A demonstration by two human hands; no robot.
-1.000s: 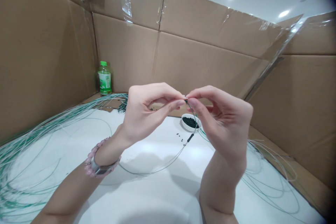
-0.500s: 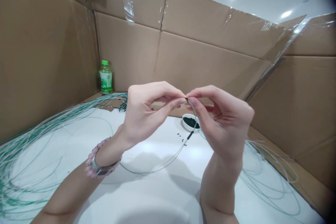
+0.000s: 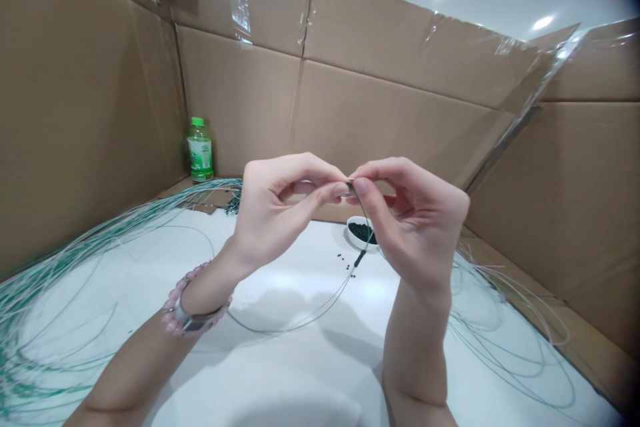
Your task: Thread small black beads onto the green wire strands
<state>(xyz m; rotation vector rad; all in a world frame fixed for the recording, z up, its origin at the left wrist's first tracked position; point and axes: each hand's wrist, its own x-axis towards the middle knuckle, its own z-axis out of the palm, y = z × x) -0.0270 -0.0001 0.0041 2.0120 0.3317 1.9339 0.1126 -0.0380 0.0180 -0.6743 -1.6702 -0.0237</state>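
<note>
Now shifted slightly leftward and up, left hand (image 3: pixel 273 213) and right hand (image 3: pixel 415 227) pinched closed together on the end of a thin coated wire (image 3: pixel 325 307), black sleeve (image 3: pixel 359 258) hanging just below, near a white bowl (image 3: pixel 357 245) of black beads (image 3: pixel 361 233)

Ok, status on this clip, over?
Left hand and right hand pinching thin green line at the fingertips. Short black piece on the line below them. White bowl of black beads beyond, stray beads beside it.
</note>
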